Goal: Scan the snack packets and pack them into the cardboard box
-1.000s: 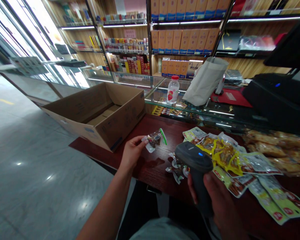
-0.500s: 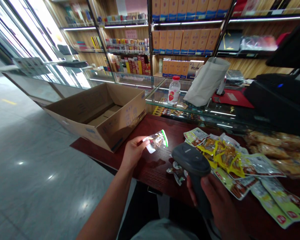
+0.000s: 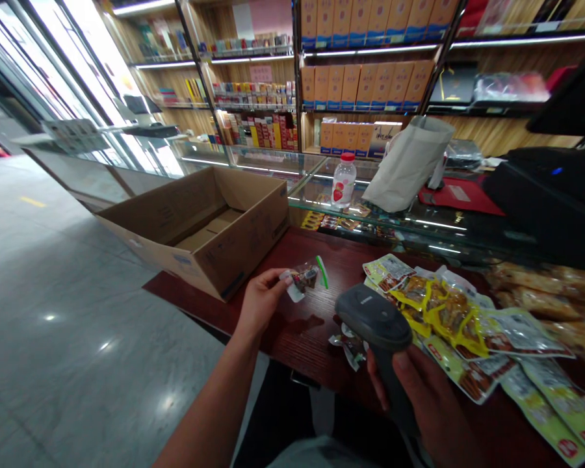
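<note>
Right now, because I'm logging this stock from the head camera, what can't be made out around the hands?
In the head view:
- Small packet: its label is too small to read, and the left hand covers one end.
- Scanner: the right hand hides most of its handle.
- Wrappers: partly hidden by the scanner.
- Yellow-green packets: cut off by the right edge.

Polished stone floor (image 3: 68, 351), glass display case (image 3: 273, 157) before wood shelves (image 3: 511, 136) under LED strips (image 3: 370, 49), bright glazed shopfront (image 3: 63, 65) at left.
</note>
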`<state>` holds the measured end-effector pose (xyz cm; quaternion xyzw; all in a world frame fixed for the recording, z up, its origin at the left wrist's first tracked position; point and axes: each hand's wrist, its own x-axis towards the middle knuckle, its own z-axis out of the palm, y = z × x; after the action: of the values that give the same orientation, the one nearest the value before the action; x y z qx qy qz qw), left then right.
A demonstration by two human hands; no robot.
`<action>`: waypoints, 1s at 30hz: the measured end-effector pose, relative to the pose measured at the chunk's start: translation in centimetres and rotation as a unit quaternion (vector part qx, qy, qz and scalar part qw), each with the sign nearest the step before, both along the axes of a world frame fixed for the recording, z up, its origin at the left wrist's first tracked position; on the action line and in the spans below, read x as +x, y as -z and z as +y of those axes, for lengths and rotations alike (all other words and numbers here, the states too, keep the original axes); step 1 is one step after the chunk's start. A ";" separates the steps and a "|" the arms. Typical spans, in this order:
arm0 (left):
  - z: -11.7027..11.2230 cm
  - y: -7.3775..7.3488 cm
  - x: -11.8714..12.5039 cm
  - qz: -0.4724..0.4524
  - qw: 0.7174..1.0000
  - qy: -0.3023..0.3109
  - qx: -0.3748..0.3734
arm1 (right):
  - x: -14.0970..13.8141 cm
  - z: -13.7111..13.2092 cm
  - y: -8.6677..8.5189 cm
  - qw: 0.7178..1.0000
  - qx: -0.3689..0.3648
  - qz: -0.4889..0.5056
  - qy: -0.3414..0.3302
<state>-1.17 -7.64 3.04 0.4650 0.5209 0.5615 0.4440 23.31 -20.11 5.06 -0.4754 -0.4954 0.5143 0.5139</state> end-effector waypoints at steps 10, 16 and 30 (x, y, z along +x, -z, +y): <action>1.6 -10.1 -8.5 0.384 0.816 -0.347 0.258 | 1.5 0.1 2.1 0.994 -0.068 0.059 0.061; 4.3 -12.6 -11.3 0.548 0.781 -0.294 0.055 | 2.2 0.8 0.9 0.982 -0.074 0.134 0.114; -2.0 2.8 6.7 0.440 0.885 0.151 -0.007 | 4.3 1.6 1.5 0.969 -0.061 0.192 0.141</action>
<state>5.56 -9.65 0.21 0.7341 0.5902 0.2218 0.2522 27.61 -18.56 3.60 -0.4634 -0.2833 0.5470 0.6370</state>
